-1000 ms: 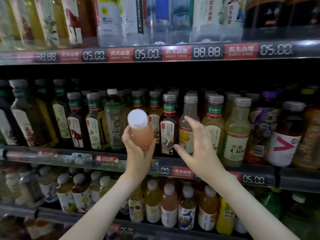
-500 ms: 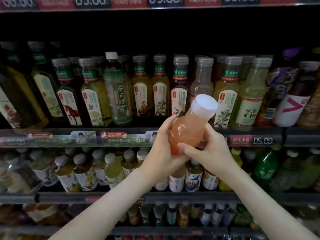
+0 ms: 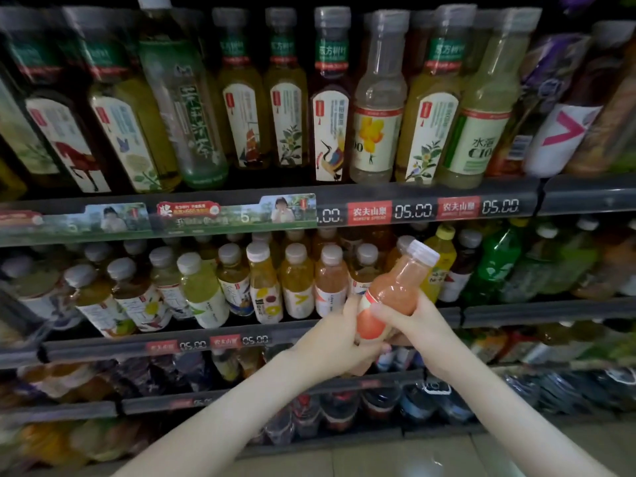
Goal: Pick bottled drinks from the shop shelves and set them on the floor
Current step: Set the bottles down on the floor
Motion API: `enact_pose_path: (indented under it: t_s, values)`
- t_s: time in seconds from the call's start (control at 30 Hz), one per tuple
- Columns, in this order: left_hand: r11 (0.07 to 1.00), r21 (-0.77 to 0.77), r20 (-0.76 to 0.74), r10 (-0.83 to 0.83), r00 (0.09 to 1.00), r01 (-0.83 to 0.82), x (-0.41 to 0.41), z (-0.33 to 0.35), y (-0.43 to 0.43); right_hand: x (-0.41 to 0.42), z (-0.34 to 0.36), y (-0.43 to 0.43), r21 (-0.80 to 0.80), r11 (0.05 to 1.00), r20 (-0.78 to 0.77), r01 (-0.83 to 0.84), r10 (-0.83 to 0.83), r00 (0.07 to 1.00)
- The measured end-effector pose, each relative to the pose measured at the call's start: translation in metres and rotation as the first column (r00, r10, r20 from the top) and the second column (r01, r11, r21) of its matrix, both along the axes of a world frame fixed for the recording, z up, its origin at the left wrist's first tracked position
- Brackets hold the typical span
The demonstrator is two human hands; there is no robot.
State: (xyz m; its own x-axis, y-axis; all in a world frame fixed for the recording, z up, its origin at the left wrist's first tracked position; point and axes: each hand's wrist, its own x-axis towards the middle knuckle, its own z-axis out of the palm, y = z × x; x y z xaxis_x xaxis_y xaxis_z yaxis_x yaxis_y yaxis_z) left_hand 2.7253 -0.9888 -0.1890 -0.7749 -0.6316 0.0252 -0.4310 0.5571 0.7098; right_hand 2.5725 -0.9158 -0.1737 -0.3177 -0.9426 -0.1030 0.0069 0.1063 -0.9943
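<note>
A small bottle of pink-orange juice [image 3: 395, 290] with a white cap is tilted to the right in front of the shelves. My left hand [image 3: 339, 342] grips its lower part from the left. My right hand [image 3: 418, 323] curls round its middle from the right. Both hands hold it at the height of the second shelf rail [image 3: 344, 330]. Behind it stand rows of small juice bottles [image 3: 297, 282], and tall tea bottles [image 3: 289, 94] fill the shelf above.
A grey rail with price tags [image 3: 413, 211] runs under the tall bottles. Lower shelves [image 3: 241, 401] hold dark, blurred bottles. A strip of pale floor tile [image 3: 430, 456] shows at the bottom right, below the shelving.
My right hand joined the left on the juice bottle. Both hands and the bottle have come down from the tall-bottle shelf to the shelf below, and the view has tipped downward.
</note>
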Motion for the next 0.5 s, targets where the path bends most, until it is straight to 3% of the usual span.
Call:
enact_pose_path:
  t_s: [0.13,0.23,0.33,0.5]
  values:
    - [0.997,-0.013,0.146,-0.078,0.986,0.080,-0.004,0.000,-0.015,-0.020,-0.006,0.001,0.014,1.000,-0.085,0.018,-0.017,0.996]
    - [0.979,-0.202,0.100,0.037,0.994,-0.016,-0.008,-0.005,-0.023,-0.038,-0.009,0.002,0.009,0.998,-0.186,0.055,-0.053,0.981]
    - [0.903,-0.420,0.037,0.115,0.993,-0.089,-0.023,-0.009,-0.030,-0.058,-0.011,0.006,-0.008,0.995,-0.236,0.097,-0.096,0.967]
    - [0.812,-0.571,0.128,0.228,0.965,-0.116,-0.063,-0.011,-0.045,-0.085,-0.010,0.017,-0.046,0.987,-0.238,0.152,-0.158,0.958]
